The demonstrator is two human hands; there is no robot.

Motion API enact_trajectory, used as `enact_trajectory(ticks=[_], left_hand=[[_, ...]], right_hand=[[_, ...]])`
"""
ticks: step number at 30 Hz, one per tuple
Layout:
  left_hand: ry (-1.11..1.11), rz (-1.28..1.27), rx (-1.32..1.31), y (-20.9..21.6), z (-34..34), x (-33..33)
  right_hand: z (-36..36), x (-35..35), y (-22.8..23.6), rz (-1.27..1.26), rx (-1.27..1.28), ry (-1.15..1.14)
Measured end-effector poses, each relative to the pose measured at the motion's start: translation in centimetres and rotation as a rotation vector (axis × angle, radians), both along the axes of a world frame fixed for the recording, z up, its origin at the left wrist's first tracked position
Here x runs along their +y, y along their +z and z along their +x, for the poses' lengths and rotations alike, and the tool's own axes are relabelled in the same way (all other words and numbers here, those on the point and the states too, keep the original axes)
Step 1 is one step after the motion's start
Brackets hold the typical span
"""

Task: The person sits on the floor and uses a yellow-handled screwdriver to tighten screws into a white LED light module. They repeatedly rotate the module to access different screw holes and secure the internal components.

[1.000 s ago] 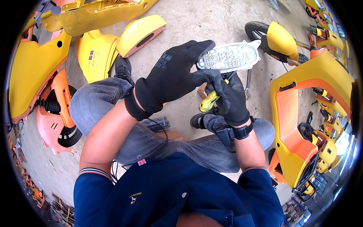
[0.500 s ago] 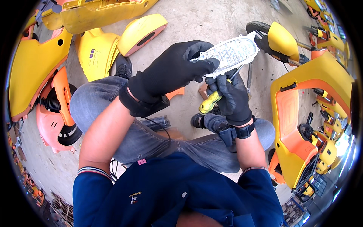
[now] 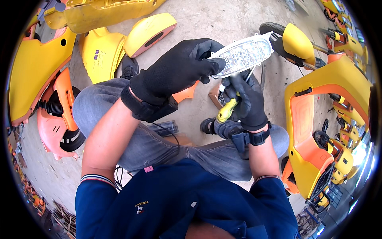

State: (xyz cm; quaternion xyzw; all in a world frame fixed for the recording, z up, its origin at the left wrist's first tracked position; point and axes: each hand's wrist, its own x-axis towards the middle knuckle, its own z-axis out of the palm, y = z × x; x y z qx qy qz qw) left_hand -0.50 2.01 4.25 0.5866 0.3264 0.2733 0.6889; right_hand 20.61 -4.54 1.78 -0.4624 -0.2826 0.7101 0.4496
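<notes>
My left hand (image 3: 175, 73), in a black glove, pinches the near left end of an oval clear lamp unit (image 3: 247, 55) with a silvery patterned face and small tabs round its rim. The lamp is held up, tilted, above the floor beyond my knees. Just under its near edge, my right hand (image 3: 251, 104), also gloved in black, is closed round a screwdriver (image 3: 227, 111). The yellow handle sticks out below the fingers, and a thin metal shaft shows above them, towards the lamp. The lamp hides the tool's tip.
Yellow body panels (image 3: 149, 34) lie at the far left, near a pink-orange shell (image 3: 55, 129) with a wheel. A large yellow-orange scooter body (image 3: 308, 119) stands close on my right, with more scooters behind it. A small open box (image 3: 215, 96) sits on the floor between my legs.
The lamp has turned so more of its patterned face shows. My right hand and the screwdriver have shifted slightly right and down, and the handle hangs more steeply.
</notes>
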Motion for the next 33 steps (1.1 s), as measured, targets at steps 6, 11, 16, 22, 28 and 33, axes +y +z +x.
enact_trajectory(ticks=[6,11,16,22,28,33], left_hand=[[0.073,0.182,0.013,-1.2,0.3,-0.3],[0.037,0.128,0.064,-0.9,0.5,-0.3],[0.014,0.101,0.089,-0.4,0.3,-0.4],[-0.01,0.016,0.032,-0.3,0.3,-0.5],[-0.019,-0.079,-0.011,-0.3,0.4,-0.7],[-0.034,-0.042,0.034,-0.2,0.3,-0.7]], right_hand=[[1.6,1.0,0.5,0.302,-0.216,-0.232],[1.2,1.0,1.2,0.417,-0.502,-0.216],[1.9,1.3,1.4,0.332,-0.329,-0.262],[2.3,1.6,1.4,0.269,-0.297,-0.26],[2.5,1.3,1.8,0.265,-0.28,-0.25],[2.8,1.4,1.8,0.217,-0.245,-0.211]])
